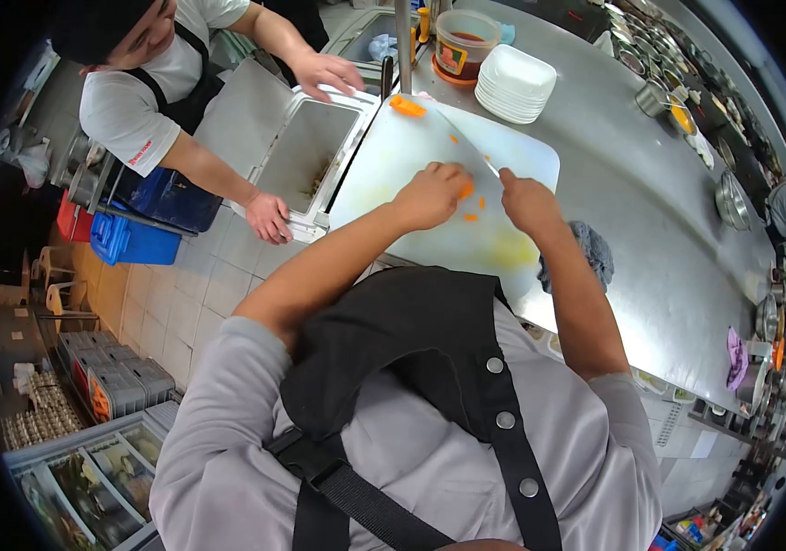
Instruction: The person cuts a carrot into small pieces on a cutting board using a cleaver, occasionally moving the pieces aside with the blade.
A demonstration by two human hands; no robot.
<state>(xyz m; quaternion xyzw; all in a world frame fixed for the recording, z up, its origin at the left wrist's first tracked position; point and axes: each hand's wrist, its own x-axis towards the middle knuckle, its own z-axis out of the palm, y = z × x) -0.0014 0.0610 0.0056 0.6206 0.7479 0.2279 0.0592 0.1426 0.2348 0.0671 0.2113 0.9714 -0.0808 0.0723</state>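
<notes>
On the white cutting board (393, 170), my left hand (431, 196) rests with its fingers bent over an orange vegetable piece (465, 189). The handle of a knife (468, 139) is in my right hand (529, 200), and its blade slants up and left over the board. Small orange bits (471, 218) lie near both hands. A larger orange chunk (407, 106) sits at the board's upper left corner. A yellow stain marks the board below my right hand.
A co-worker's hands (269, 217) touch the rim of an open white bin (297, 151) at the left. Behind the board stand stacked white containers (516, 83) and a tub of red-brown liquid (463, 50). A grey cloth (591, 254) lies right of my right forearm.
</notes>
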